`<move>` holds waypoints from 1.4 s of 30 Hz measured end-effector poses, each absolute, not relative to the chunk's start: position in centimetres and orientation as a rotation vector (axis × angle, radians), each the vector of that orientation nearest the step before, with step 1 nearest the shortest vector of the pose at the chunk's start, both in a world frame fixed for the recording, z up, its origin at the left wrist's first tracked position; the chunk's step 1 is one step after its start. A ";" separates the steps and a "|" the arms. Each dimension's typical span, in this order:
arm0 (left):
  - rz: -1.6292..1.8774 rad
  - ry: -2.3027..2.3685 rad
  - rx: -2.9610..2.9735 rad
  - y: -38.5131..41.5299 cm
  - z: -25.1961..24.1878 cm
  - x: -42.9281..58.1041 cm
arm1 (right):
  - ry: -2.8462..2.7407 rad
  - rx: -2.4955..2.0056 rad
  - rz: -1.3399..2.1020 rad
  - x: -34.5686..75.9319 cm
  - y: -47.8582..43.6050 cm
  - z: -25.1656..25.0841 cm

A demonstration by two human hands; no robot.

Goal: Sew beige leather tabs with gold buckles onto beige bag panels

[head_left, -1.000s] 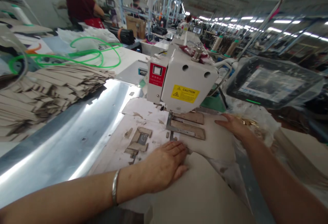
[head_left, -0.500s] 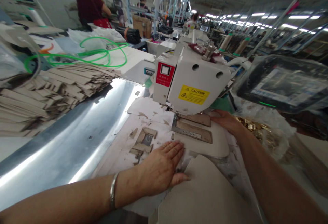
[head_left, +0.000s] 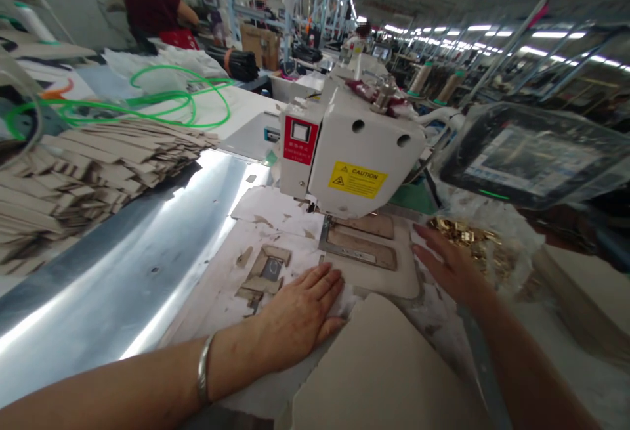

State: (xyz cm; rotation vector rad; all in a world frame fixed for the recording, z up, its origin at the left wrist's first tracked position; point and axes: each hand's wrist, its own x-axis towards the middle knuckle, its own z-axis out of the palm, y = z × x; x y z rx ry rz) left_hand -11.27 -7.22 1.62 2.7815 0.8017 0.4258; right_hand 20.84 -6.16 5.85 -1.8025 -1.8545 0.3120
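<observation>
A beige panel (head_left: 369, 279) with rounded corners lies flat beneath the head of a sewing machine (head_left: 367, 148), a slotted metal clamp frame (head_left: 322, 238) resting on it. My left hand (head_left: 300, 308) lies flat, fingers stretched out, its fingertips at the panel's left edge over a worn white sheet (head_left: 211, 305). On the other side my right hand (head_left: 453, 269) is open, with its fingers extended beside the panel's right edge; whether they touch it I cannot tell. Nearest me, a second beige piece (head_left: 388, 364) sits close to my left thumb.
Beige strips (head_left: 98, 180) are heaped at left beside a shiny metal plate (head_left: 147, 272). A plastic-wrapped control screen (head_left: 531, 154) stands at right, above a bag of gold-coloured metal parts (head_left: 472, 239). Stacked beige pieces (head_left: 585, 285) lie farther right. A co-worker (head_left: 152, 3) is at the back left.
My right hand has come away from the panel's far right corner toward me, and its fingers now show. My left hand stays flat by the panel. The view has shifted slightly right.
</observation>
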 end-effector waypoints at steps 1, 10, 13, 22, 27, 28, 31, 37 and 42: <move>0.430 0.797 2.801 -7.1 1.6 -11.3 | -1.943 -1.804 0.358 20.7 -8.4 5.7; 0.440 0.799 2.754 -7.0 3.0 -10.7 | -2.291 -1.808 0.187 18.8 -16.2 2.0; 0.441 0.809 2.710 -7.0 3.4 -10.4 | -2.270 -1.819 0.099 18.7 -16.0 2.2; 0.401 0.794 2.684 -6.8 3.5 -10.2 | -2.192 -1.833 0.089 18.1 -16.2 2.8; 0.426 0.814 2.696 -6.7 2.8 -10.3 | -2.162 -1.816 0.099 17.6 -16.0 3.3; 0.440 0.808 2.704 -6.6 2.7 -10.3 | -2.154 -1.813 0.101 17.5 -16.1 3.4; 0.463 0.785 2.727 -6.5 2.2 -10.3 | -2.123 -1.785 0.127 17.6 -16.2 3.5; 0.504 0.760 2.763 -6.3 2.0 -10.2 | -2.004 -1.681 0.056 22.5 -13.4 3.3; 0.431 0.776 2.789 -6.4 2.5 -10.1 | -2.060 -1.811 -0.128 23.7 -8.2 1.8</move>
